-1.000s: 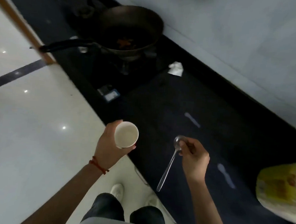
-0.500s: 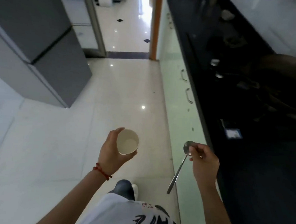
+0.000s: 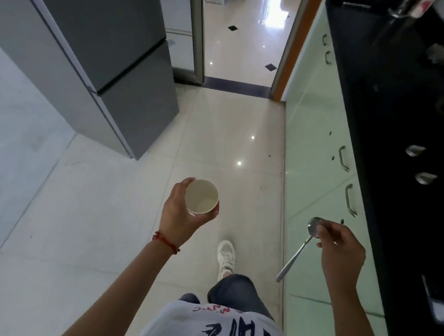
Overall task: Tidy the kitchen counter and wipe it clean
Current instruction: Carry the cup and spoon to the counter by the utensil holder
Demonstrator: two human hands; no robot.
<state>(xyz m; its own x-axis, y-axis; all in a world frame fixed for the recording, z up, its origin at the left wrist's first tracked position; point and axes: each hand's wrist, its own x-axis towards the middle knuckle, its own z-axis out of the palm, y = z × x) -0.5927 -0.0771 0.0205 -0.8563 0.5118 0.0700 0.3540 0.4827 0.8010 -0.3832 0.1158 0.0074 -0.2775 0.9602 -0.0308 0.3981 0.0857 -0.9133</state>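
I'm in the clearing step: my left hand (image 3: 180, 212) grips the paper cup (image 3: 201, 197), my right hand (image 3: 341, 246) pinches the spoon (image 3: 297, 250), both off the worktop (image 3: 400, 126); next, set them down somewhere.

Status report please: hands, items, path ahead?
Left hand holds cup, looks empty. Right hand pinches spoon near bowl, handle down. Counter on right. Floor ahead open to doorway.

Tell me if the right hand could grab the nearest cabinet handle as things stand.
Probably not yet: the right hand already pinches the metal spoon, though the nearest silver cabinet handle sits just beyond it with nothing between.
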